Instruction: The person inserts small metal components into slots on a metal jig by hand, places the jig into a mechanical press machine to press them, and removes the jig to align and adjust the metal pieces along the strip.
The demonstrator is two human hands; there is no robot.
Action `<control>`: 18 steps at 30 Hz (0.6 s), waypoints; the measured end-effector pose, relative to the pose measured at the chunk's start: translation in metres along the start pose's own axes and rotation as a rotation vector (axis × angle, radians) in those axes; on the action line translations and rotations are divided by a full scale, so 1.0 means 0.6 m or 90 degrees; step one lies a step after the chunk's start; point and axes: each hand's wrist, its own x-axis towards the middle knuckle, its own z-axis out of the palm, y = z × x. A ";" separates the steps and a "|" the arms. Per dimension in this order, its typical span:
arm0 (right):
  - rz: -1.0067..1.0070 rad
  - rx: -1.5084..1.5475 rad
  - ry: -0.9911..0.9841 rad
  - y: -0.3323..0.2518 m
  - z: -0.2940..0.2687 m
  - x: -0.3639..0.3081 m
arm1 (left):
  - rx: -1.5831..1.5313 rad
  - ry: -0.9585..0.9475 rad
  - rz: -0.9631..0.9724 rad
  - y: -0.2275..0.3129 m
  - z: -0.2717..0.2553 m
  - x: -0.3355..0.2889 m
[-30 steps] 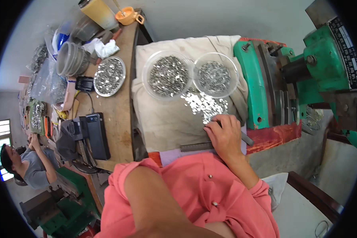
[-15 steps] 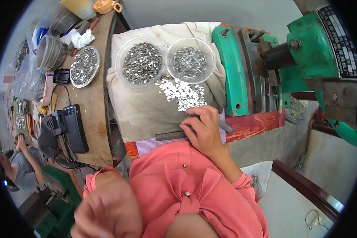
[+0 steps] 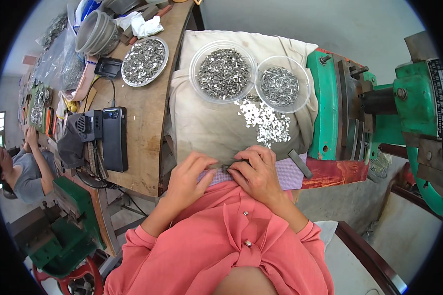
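My left hand (image 3: 193, 173) is closed at the near edge of the cloth-covered surface, its thumb and fingertips on a short dark metal strip (image 3: 225, 168). From the other side my right hand (image 3: 256, 173) meets the strip with bent, closed fingers. The hands hide most of the strip, and any tiny piece in the right fingertips is hidden. Just beyond lies a loose pile of small shiny flat metal pieces (image 3: 268, 123). Behind the pile stand a larger clear tub (image 3: 194, 86) of small metal parts and a smaller clear tub (image 3: 306, 81) of thin pin-like parts.
A dark bar (image 3: 300, 163) lies right of my right hand. The green machine (image 3: 321, 108) stands at the right. On the left wooden table (image 3: 145, 132) are a bowl of metal pieces (image 3: 143, 61), a black phone-like device (image 3: 114, 140) and stacked tubs (image 3: 96, 34). A co-worker (image 3: 32, 167) sits far left.
My left hand has come up from the lower left to the strip. My right hand has drawn back from the pile's near edge to the strip. The view has shifted left.
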 end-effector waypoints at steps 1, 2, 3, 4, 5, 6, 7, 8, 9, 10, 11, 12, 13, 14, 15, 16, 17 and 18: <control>-0.004 -0.004 -0.001 0.000 0.001 0.002 | 0.058 -0.082 -0.021 -0.002 -0.001 0.007; -0.006 -0.003 -0.003 0.000 0.002 0.002 | 0.058 -0.080 -0.022 -0.003 0.000 0.011; -0.005 0.000 -0.005 -0.003 -0.001 0.001 | 0.093 -0.095 0.021 -0.003 0.000 0.014; -0.004 0.003 -0.006 -0.005 -0.003 0.000 | 0.128 -0.111 0.065 -0.003 -0.002 0.017; -0.007 0.000 -0.004 -0.008 -0.009 0.001 | 0.128 -0.108 0.069 -0.002 -0.007 0.019; 0.013 -0.010 0.007 -0.010 -0.018 0.005 | 0.118 -0.128 0.058 -0.001 -0.011 0.023; 0.033 -0.020 0.019 -0.008 -0.026 0.007 | 0.108 -0.149 0.049 0.002 -0.015 0.028; 0.031 -0.024 0.019 -0.002 -0.031 0.004 | 0.106 -0.146 0.051 0.004 -0.018 0.036; 0.060 -0.034 0.057 0.005 -0.037 0.001 | 0.122 -0.132 0.078 0.006 -0.023 0.047; 0.089 -0.044 0.095 0.012 -0.044 -0.002 | 0.138 -0.118 0.105 0.007 -0.028 0.058; 0.110 -0.050 0.124 0.015 -0.055 -0.002 | 0.138 -0.115 0.106 0.007 -0.029 0.072; 0.144 -0.034 0.162 0.014 -0.069 -0.002 | 0.120 -0.096 0.133 0.008 -0.027 0.088; 0.179 -0.015 0.201 0.009 -0.086 0.000 | 0.103 -0.077 0.157 0.012 -0.025 0.099; 0.178 -0.018 0.250 0.001 -0.113 0.002 | 0.106 -0.078 0.156 0.023 -0.026 0.105; 0.183 -0.025 0.303 -0.012 -0.143 0.004 | 0.022 0.029 0.222 0.044 -0.029 0.114; 0.179 -0.044 0.405 -0.030 -0.172 0.012 | -0.063 0.132 0.284 0.066 -0.039 0.119; 0.091 -0.048 0.474 -0.029 -0.208 0.008 | -0.021 0.211 0.354 0.093 -0.064 0.123; -0.069 -0.036 0.505 -0.027 -0.259 0.009 | 0.076 0.303 0.418 0.111 -0.101 0.115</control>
